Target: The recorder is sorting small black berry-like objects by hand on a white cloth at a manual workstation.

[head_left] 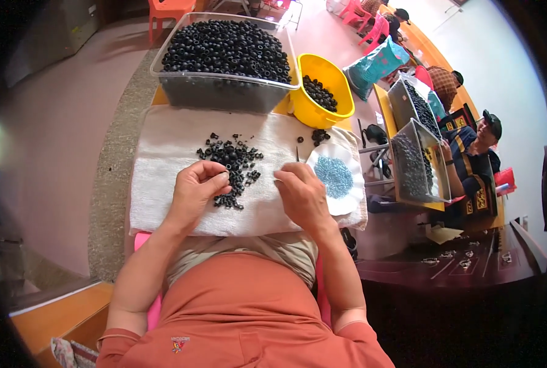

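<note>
My left hand (195, 189) is closed in a pinch at the near-left side of a loose pile of small black parts (240, 156). A small black part seems to sit between its thumb and forefinger. To the right, my right hand (303, 195) is closed around a thin dark pointed tool (297, 154), whose tip sticks out beyond the fingers; its kind cannot be made out. Just right of that hand lies a white dish with a wavy rim (356, 162), holding many tiny light-blue pieces (333, 176). All this rests on a white cloth (163, 159).
Beyond the cloth stand a clear plastic bin (224, 92) heaped with black ring-shaped parts and a yellow basin (304, 113) with more. Several black parts (320, 136) lie near the basin. At right, other people sit by tables with clear bins (417, 165).
</note>
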`<state>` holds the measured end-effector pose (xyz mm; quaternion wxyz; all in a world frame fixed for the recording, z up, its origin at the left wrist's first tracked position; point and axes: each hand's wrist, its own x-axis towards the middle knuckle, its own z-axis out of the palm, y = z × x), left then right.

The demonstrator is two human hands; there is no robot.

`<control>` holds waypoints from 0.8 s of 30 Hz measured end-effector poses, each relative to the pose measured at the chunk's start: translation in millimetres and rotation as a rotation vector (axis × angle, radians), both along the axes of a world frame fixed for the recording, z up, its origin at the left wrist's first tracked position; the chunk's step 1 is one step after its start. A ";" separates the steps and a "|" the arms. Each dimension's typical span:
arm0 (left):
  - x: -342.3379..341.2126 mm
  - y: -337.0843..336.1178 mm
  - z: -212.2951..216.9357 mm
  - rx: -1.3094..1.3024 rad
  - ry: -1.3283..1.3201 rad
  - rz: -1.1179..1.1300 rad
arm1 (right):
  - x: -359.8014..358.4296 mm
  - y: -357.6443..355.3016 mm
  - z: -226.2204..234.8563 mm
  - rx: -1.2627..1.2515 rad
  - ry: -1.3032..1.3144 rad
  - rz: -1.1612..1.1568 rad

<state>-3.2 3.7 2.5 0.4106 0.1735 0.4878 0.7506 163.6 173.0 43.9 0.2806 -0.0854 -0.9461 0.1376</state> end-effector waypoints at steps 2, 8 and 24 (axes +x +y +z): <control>1.7 1.2 0.4 -0.002 -0.004 -0.002 | 22.4 6.2 11.9 0.005 0.011 -0.039; 3.6 -0.5 0.3 0.000 -0.005 -0.014 | 87.8 25.9 21.4 0.218 -0.259 -0.233; 5.6 0.2 -0.1 -0.008 0.001 -0.007 | 102.9 32.6 -2.8 0.230 -0.512 -0.472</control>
